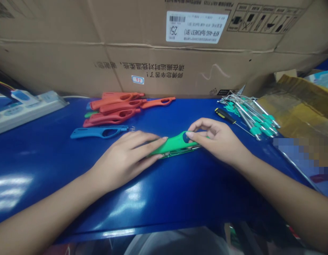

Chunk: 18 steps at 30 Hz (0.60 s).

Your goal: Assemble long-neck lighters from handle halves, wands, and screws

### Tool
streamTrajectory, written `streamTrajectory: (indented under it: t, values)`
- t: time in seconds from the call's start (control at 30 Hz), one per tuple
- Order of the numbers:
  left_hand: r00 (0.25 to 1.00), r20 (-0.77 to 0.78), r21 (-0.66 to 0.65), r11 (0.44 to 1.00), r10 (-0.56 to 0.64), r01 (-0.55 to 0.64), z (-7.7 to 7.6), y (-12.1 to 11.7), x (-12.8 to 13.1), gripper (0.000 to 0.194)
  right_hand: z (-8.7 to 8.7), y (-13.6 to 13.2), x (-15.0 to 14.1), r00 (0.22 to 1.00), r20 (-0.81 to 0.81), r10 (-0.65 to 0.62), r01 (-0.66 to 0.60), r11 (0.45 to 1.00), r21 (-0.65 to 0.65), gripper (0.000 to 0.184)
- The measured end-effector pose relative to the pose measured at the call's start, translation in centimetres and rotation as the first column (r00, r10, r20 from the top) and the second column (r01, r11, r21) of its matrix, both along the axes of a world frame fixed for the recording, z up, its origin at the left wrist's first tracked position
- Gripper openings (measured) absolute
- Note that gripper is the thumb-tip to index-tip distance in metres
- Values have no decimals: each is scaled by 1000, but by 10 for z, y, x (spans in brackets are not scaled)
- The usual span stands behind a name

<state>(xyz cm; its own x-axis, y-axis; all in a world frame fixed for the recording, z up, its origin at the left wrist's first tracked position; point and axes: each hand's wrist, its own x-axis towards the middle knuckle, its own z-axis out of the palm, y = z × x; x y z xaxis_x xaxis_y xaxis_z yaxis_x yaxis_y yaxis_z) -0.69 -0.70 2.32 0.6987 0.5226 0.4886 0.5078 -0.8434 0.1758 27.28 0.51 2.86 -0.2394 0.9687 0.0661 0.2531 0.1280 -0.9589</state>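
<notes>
A green long-reach lighter casing (174,142) lies on the blue table between my hands, with wire or metal parts showing along its lower edge. My left hand (129,152) grips its left end, fingers over the top and thumb at the near side. At the other end my right hand (213,136) pinches the casing beside its finger hole, index finger bent and thumb on the rim. The casing's ends are partly covered by my fingers. To the left lies a blue lighter casing (86,132) with a small spring-like wire at its tip.
Several red and orange lighter casings (110,117) are piled at the back left. A black and yellow screwdriver (224,115) rests beside metal lighter tubes (251,113) with green parts. A large cardboard box (73,67) walls off the back. At far left sits a white power strip (44,106).
</notes>
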Motion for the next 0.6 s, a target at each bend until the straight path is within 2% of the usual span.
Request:
streamTrajectory:
  t: [0.1,0.2,0.27,0.43,0.6]
  values:
    - [999,20,-19,999,27,-26,2,0,1,35,2,0,5,988,136,79,-98,985,139,25]
    - [999,38,-55,998,29,-27,6,1,0,32,3,-1,11,897,427,113,-267,909,320,31]
    - [999,38,-68,997,25,-23,8,1,0,31,2,0,14,838,537,93,-337,864,375,34]
    - [998,41,-112,993,48,-43,10,0,-1,30,-4,3,17,754,652,87,-418,828,374,46]
    - [999,19,-154,988,26,-23,9,0,0,31,-6,4,17,711,696,96,-458,815,356,40]
